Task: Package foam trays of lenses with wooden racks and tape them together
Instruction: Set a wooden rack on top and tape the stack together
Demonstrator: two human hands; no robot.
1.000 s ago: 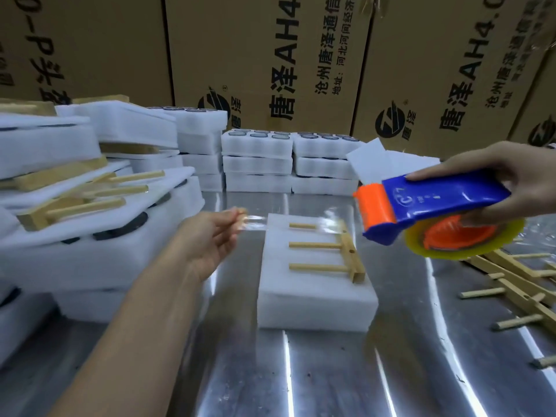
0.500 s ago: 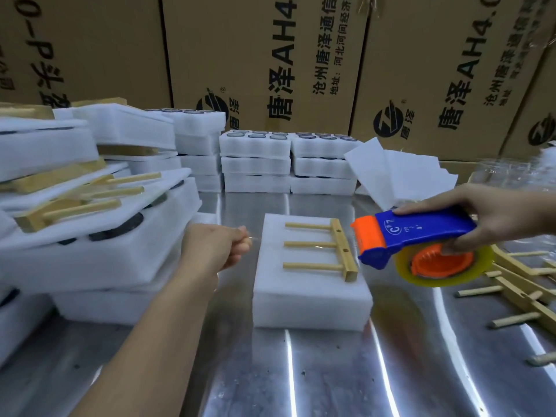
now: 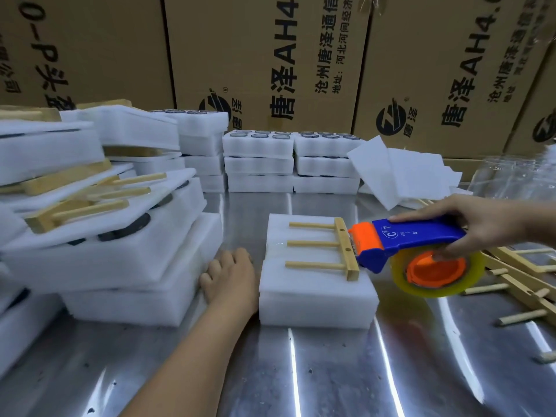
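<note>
Foam stacks [image 3: 105, 260] sitting at worktop [image 3: 301, 371] left edge. Left hand [image 3: 231, 275] touching left side of foam tray [image 3: 316, 302], fingers bent down, grip impossible to tell. Tray lying mid-worktop, wooden rack [image 3: 343, 245] on top. Right hand [image 3: 481, 224] gripping tape dispenser [image 3: 412, 236], nose touching rack crossbar.

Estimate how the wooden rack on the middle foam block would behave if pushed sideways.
The wooden rack is probably stiff: straight bar, three straight pegs. Lying flat on the foam block, it should slide rather than roll or tip. It looks light.
</note>
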